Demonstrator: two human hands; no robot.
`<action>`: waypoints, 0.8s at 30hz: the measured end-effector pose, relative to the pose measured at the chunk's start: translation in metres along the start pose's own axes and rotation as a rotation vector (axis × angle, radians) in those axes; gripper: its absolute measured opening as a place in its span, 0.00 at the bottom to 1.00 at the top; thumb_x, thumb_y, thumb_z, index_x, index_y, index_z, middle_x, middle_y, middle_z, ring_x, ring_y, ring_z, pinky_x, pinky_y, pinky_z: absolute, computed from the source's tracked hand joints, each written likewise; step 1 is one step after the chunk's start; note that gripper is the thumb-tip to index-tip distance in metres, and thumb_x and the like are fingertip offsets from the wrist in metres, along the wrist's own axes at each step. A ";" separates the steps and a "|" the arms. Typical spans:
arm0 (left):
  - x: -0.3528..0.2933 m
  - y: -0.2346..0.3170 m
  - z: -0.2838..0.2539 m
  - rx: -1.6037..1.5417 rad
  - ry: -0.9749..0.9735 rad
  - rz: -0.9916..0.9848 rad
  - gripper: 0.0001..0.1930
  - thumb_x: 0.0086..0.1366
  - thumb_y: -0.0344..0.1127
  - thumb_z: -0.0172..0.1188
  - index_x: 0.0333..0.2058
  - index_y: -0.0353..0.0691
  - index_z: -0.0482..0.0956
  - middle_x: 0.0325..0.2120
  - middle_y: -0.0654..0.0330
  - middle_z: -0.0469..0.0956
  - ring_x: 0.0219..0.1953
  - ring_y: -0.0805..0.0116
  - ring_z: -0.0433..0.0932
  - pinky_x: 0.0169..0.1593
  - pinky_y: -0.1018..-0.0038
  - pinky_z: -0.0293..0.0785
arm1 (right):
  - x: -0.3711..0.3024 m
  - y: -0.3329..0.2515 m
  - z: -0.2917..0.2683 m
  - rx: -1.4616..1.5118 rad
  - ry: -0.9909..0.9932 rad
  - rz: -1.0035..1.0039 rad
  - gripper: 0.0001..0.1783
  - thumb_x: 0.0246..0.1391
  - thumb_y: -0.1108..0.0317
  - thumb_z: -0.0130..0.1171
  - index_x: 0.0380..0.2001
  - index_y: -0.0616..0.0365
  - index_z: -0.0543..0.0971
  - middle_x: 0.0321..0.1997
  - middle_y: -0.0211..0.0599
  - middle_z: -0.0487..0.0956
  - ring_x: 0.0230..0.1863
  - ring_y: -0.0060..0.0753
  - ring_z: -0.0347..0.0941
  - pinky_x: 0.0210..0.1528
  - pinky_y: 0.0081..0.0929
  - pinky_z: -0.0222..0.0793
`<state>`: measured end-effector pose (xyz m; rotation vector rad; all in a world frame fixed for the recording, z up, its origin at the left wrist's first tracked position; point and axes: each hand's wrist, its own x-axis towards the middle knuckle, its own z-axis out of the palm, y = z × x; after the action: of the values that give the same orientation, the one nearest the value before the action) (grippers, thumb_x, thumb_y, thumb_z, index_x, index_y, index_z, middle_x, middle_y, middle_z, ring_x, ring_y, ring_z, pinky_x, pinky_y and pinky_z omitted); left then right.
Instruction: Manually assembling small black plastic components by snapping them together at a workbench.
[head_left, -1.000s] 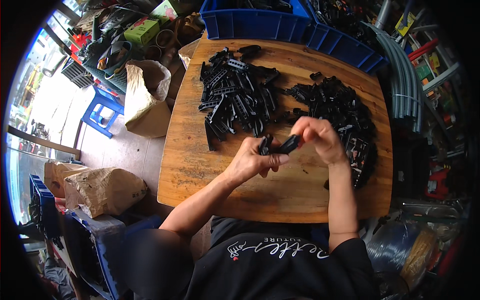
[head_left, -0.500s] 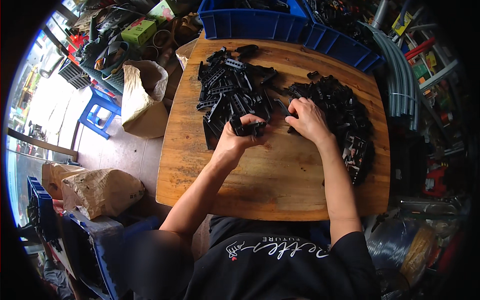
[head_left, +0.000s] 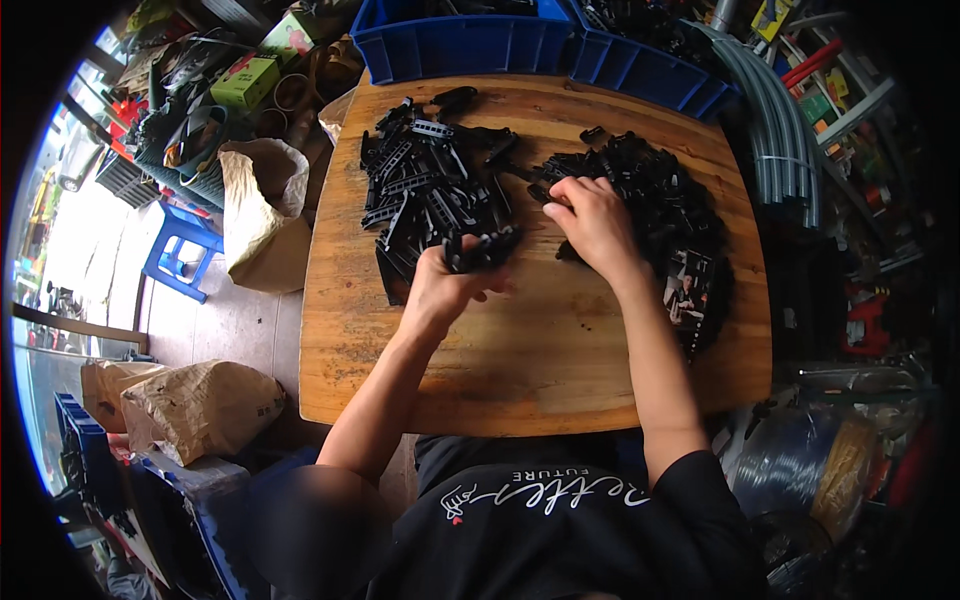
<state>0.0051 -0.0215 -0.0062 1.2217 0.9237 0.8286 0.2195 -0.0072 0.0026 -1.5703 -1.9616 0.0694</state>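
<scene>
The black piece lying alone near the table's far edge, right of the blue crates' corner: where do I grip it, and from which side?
Probably across its short width, coming straight down from above. The small black piece lies flat on the wooden table, apart from the right pile, with bare wood around it. It is too small to make out finer shape. The right hand is nearest.

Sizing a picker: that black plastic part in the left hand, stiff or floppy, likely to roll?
The black plastic part spans the left hand without sagging, so probably stiff. It looks flat and ribbed, unlikely to roll. Likely light; similar parts in the left pile may snag together.
</scene>
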 end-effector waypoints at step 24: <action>0.004 -0.005 -0.003 -0.370 0.019 -0.100 0.15 0.52 0.27 0.56 0.40 0.30 0.75 0.30 0.53 0.78 0.27 0.68 0.77 0.30 0.76 0.72 | -0.026 -0.031 0.037 -0.184 0.008 -0.033 0.13 0.41 0.66 0.64 0.32 0.52 0.74 0.33 0.31 0.74 0.41 0.36 0.66 0.42 0.32 0.59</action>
<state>0.0042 -0.0179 -0.0122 0.8422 0.7976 0.8865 0.1769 -0.0279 -0.0258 -1.6489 -2.0354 -0.1346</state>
